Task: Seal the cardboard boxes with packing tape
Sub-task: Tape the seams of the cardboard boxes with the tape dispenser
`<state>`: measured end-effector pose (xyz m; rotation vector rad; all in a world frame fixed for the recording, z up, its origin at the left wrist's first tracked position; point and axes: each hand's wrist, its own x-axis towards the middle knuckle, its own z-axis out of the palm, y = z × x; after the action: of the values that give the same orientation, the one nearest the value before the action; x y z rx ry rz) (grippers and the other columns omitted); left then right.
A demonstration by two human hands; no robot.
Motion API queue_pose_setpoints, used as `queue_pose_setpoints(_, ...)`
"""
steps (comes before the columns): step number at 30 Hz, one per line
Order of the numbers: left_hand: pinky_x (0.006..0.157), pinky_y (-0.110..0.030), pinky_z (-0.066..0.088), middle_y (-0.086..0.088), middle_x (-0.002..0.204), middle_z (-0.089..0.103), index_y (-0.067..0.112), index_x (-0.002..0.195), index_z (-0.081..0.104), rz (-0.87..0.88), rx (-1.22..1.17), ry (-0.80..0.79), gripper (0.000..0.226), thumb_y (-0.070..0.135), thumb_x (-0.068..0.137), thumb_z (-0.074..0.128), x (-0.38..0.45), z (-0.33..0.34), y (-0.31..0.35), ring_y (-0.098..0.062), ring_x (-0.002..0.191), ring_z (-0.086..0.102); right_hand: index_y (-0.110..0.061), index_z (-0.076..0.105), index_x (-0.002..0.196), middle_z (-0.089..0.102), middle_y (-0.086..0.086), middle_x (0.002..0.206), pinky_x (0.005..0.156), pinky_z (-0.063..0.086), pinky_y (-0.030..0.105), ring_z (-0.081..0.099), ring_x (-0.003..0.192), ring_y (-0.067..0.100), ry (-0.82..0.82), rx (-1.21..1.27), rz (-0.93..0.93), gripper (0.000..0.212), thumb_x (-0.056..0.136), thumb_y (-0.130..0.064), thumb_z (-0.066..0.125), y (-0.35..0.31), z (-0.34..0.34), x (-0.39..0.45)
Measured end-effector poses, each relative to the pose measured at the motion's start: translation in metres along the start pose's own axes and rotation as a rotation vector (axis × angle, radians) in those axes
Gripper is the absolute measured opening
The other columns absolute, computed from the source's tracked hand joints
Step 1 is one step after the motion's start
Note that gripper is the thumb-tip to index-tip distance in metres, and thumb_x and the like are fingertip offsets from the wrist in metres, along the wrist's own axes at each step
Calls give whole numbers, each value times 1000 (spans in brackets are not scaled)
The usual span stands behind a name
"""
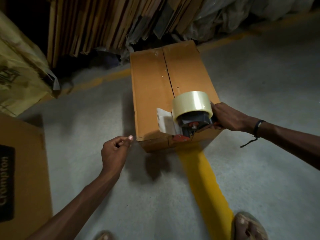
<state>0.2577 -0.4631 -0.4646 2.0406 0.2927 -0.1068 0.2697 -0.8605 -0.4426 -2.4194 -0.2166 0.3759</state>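
**Tape dispenser positioned at near edge of box top**

Nearest the camera, two sandalled feet (249,227) stand on the grey concrete floor (155,196). A yellow floor stripe (206,181) runs from beside the right foot up to the base of the box.

At the left edge lies a flat cardboard sheet (22,170) carrying a dark label; the lettering reads "Champton", as far as it can be made out.

The left hand (115,151) hovers over bare floor just beside the near left corner of the cardboard box (150,87). Its fingers are loosely curled, thumb tip meeting the forefinger; whether anything is pinched there cannot be told. It does not touch the box.

The box stands on the floor, flaps closed. The centre seam (167,70) between the flaps is visible and untaped along its far length. Open floor lies on the left and right of the box.

The right hand (226,116) has its fingers wrapped round the handle of the tape dispenser (188,127), which sits at the near edge of the box top, over the seam. A roll of clear tape (191,104) is mounted on it. A short tab of tape (165,122) projects to the left. A dark cord bracelet (258,127) circles the right wrist.

Beyond the box, flattened cartons (103,23) stand stacked on edge, with plastic-wrapped bundles (242,14) at right. A printed sack (19,63) sits far left; its printing is unreadable.
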Motion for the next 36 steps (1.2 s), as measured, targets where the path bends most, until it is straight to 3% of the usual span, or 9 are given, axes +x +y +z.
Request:
queue_pose_setpoints(4, 74, -28, 52, 0, 80, 76, 19, 89, 80, 13, -23, 0, 14, 31, 94, 74, 1, 0, 0, -22, 82, 71, 12, 64, 92, 66, 12, 61, 54, 46, 14, 60, 48, 16, 18, -29, -26, 83, 103, -56, 18, 2, 6, 0)
queue_pose_setpoints(12, 69, -28, 49, -9, 78, 74, 18, 86, 78, 14, -40, -2, 18, 33, 95, 74, -3, 5, -3, -33, 82, 69, 16, 64, 96, 65, 13, 61, 56, 45, 12, 59, 48, 15, 30, -44, -62, 85, 103, -54, 17, 4, 6, -5)
queue_pose_setpoints(19, 67, -28, 44, -13, 75, 72, 15, 83, 77, 23, -10, -15, 23, 30, 98, 71, -3, 8, -3, -31, 72, 65, 13, 66, 94, 66, 9, 60, 56, 46, 13, 59, 48, 13, 42, -61, -38, 89, 101, -60, 15, 9, 10, -7)
queue_pose_setpoints(28, 66, -27, 42, 0, 82, 74, 20, 92, 79, -153, -69, -10, 22, 38, 99, 68, 1, 24, -15, -17, 74, 60, 11, 66, 96, 65, 6, 60, 56, 43, 10, 58, 48, 10, 57, -102, -27, 86, 104, -58, 16, 12, 15, -7)
queue_pose_setpoints(31, 70, -29, 45, 4, 90, 73, 27, 93, 77, -221, -18, -35, 10, 32, 98, 70, 2, 25, -25, -18, 89, 64, 10, 67, 96, 65, 5, 60, 56, 43, 9, 59, 48, 10, 62, -103, -22, 80, 108, -53, 18, 13, 14, -7)
queue_pose_setpoints(33, 69, -27, 46, 5, 95, 72, 29, 97, 74, -248, 41, -49, 4, 27, 96, 72, -1, 23, -33, -19, 94, 66, 7, 68, 92, 64, 4, 59, 55, 43, 10, 59, 49, 11, 83, -91, -25, 88, 103, -61, 13, 9, 13, -8)
queue_pose_setpoints(36, 67, -22, 44, 0, 99, 72, 21, 103, 74, -162, 92, 33, 9, 18, 99, 66, -1, 21, -27, -20, 95, 67, -7, 65, 69, 63, 5, 55, 53, 43, 11, 60, 48, 14, 75, -18, -20, 92, 101, -68, 5, -3, 9, -10)
